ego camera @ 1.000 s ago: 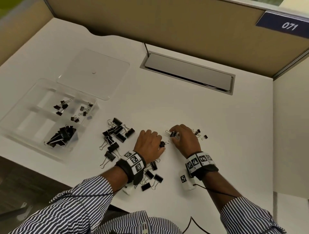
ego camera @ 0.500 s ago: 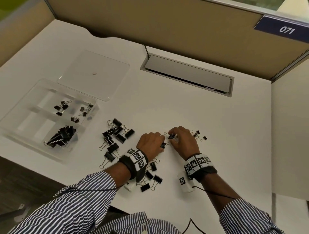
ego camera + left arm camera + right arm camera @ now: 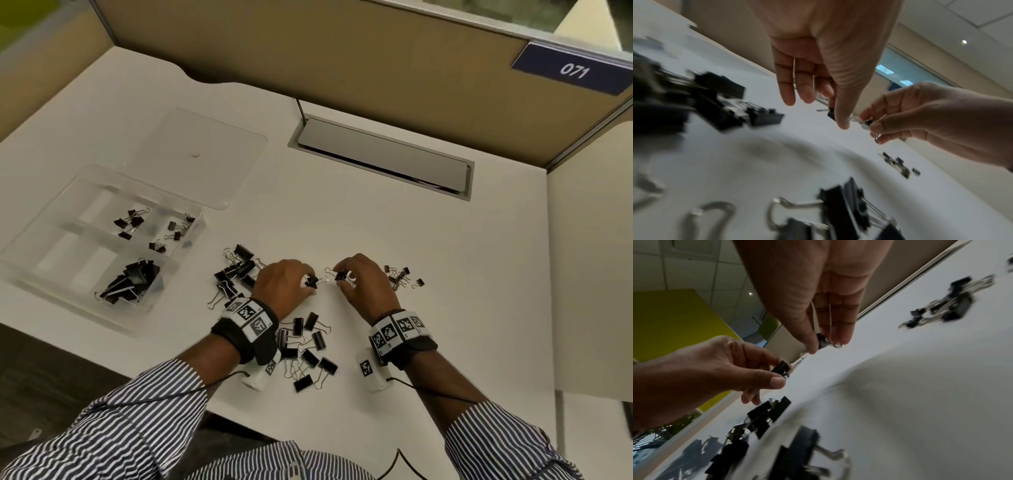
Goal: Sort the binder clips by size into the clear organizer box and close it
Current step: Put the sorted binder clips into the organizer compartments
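My left hand (image 3: 308, 287) pinches a small black binder clip (image 3: 311, 281) just above the desk; the right wrist view shows this clip (image 3: 782, 368) between thumb and forefinger. A few centimetres to its right, my right hand (image 3: 342, 281) pinches another small clip (image 3: 340, 275) by its body, also seen as the clip (image 3: 821, 339) with its wire handles up. The clear organizer box (image 3: 68, 219) lies open at the left, lid (image 3: 202, 154) flat behind it. Its compartments hold large clips (image 3: 133, 281), medium clips (image 3: 130, 222) and small clips (image 3: 174, 229).
Loose large clips (image 3: 239, 270) lie left of my left hand. Medium clips (image 3: 305, 349) are scattered under my left wrist. A small heap of tiny clips (image 3: 400, 275) sits right of my right hand. A grey cable hatch (image 3: 380, 157) lies at the back; partition walls surround the desk.
The left hand has brought its small clip up level with the one in the right hand. Both hands stay close together over the same spot.
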Motion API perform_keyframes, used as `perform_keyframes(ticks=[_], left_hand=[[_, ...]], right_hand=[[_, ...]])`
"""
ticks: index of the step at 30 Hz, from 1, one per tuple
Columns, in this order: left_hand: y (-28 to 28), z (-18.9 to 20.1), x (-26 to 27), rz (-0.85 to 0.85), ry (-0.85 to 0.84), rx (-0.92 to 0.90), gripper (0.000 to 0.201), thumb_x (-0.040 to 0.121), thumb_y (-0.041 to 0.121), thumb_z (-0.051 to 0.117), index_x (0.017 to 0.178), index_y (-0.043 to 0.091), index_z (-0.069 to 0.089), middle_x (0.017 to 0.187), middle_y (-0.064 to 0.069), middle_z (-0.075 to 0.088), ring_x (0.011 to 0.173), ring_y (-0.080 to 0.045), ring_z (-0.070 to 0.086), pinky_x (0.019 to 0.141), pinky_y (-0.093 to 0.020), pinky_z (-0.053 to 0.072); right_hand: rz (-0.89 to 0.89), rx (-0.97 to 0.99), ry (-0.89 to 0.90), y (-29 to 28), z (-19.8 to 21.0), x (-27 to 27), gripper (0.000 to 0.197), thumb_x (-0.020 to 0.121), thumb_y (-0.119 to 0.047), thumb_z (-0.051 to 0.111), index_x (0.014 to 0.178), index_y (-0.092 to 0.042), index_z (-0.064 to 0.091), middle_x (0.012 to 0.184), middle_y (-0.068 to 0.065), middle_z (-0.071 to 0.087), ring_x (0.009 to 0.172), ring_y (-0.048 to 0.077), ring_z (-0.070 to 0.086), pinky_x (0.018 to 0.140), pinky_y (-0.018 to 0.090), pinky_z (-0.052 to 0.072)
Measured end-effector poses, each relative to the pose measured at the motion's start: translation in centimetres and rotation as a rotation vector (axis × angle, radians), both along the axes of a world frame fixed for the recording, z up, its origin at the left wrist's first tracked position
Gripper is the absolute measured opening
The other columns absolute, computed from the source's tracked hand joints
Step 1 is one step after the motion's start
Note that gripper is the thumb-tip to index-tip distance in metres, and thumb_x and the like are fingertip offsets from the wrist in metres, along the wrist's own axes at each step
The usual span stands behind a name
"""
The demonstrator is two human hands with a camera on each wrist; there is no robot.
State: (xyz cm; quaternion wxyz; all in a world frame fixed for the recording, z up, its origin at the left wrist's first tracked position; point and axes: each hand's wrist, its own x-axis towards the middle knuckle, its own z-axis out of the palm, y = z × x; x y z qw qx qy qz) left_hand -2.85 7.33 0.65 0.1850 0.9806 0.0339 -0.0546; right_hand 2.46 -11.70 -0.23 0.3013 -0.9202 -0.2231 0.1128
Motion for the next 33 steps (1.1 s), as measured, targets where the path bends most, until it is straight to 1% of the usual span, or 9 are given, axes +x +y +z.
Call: perform_keyframes(ticks=[4,8,13,18,21,23,28,31,33], left_hand=[[3.7,1.0,-1.0,0.085,-0.002,-0.074,0.035,0.076,0.043,0.079,0.105,0.027,0.071,0.095,0.005,0.071,0.086,-0.014,0.065,0.074,-0.030,0.053],[8.0,2.0,-2.0,0.132,-0.011,-0.120,0.035,0.077,0.046,0.077,0.104,0.026,0.070,0.098,0.006,0.070,0.089,-0.014,0.064,0.073,-0.028,0.049],[14.2,3.7,-3.1,0.160,-0.083,-0.162,0.034,0.076,0.045,0.078,0.102,0.024,0.070,0.097,0.005,0.071,0.087,-0.015,0.064,0.074,-0.032,0.052],[21.5,4.9,-3.6,0.206,-0.155,-0.157,0.038,0.074,0.048,0.079,0.102,0.023,0.070,0.097,0.004,0.071,0.089,-0.015,0.065,0.074,-0.029,0.051],[26.4,5.3,-3.5,0.268,-0.168,-0.178,0.035,0.073,0.046,0.081,0.098,0.025,0.070,0.098,0.007,0.071,0.093,-0.015,0.064,0.077,-0.033,0.053],[29.3,5.3,-3.4,0.290,-0.196,-0.118,0.034,0.070,0.046,0.082,0.094,0.025,0.071,0.093,0.005,0.069,0.092,-0.018,0.060,0.076,-0.035,0.051],[35.0,4.7,-2.3,0.287,-0.230,0.072,0.034,0.066,0.048,0.082,0.089,0.024,0.073,0.091,0.001,0.065,0.090,-0.023,0.056,0.078,-0.037,0.043],[37.3,4.0,-2.0,0.296,-0.234,0.093,0.035,0.062,0.048,0.085,0.084,0.023,0.073,0.093,0.001,0.063,0.095,-0.023,0.055,0.083,-0.038,0.039],[38.2,3.4,-2.0,0.290,-0.246,0.079,0.037,0.060,0.048,0.088,0.082,0.022,0.072,0.098,0.002,0.064,0.105,-0.024,0.055,0.090,-0.040,0.038]], right_hand=[[0.024,0.018,0.010,3.5,0.7,-0.7,0.018,0.085,-0.015,0.071,0.102,-0.022,0.069,0.102,-0.006,0.061,0.087,0.012,0.061,0.077,0.032,0.053],[0.071,0.017,-0.006,8.1,2.0,-1.4,0.018,0.086,-0.016,0.072,0.102,-0.023,0.070,0.101,-0.008,0.061,0.084,0.011,0.061,0.077,0.030,0.053],[0.109,0.032,-0.019,15.4,4.0,-1.5,0.018,0.085,-0.017,0.072,0.101,-0.023,0.071,0.099,-0.009,0.061,0.082,0.011,0.062,0.075,0.031,0.053],[0.146,0.043,-0.052,23.3,6.1,-0.7,0.017,0.085,-0.020,0.071,0.102,-0.024,0.071,0.099,-0.007,0.061,0.081,0.010,0.062,0.074,0.029,0.052],[0.128,0.069,-0.067,28.0,6.9,-0.1,0.016,0.084,-0.019,0.072,0.099,-0.024,0.073,0.097,-0.007,0.062,0.079,0.010,0.062,0.073,0.027,0.050],[0.129,0.081,-0.063,30.9,7.1,0.3,0.016,0.083,-0.018,0.072,0.098,-0.022,0.073,0.096,-0.006,0.063,0.078,0.010,0.061,0.072,0.027,0.050],[0.136,0.076,-0.036,36.8,7.2,1.3,0.016,0.083,-0.019,0.072,0.099,-0.022,0.073,0.097,-0.005,0.063,0.079,0.010,0.062,0.072,0.027,0.051],[0.131,0.059,-0.015,39.5,6.8,1.9,0.017,0.083,-0.019,0.072,0.100,-0.022,0.073,0.098,-0.004,0.063,0.078,0.010,0.064,0.074,0.029,0.053],[0.137,0.068,0.017,40.9,6.6,2.2,0.017,0.083,-0.018,0.072,0.100,-0.022,0.072,0.098,-0.003,0.063,0.078,0.011,0.065,0.076,0.033,0.055]])
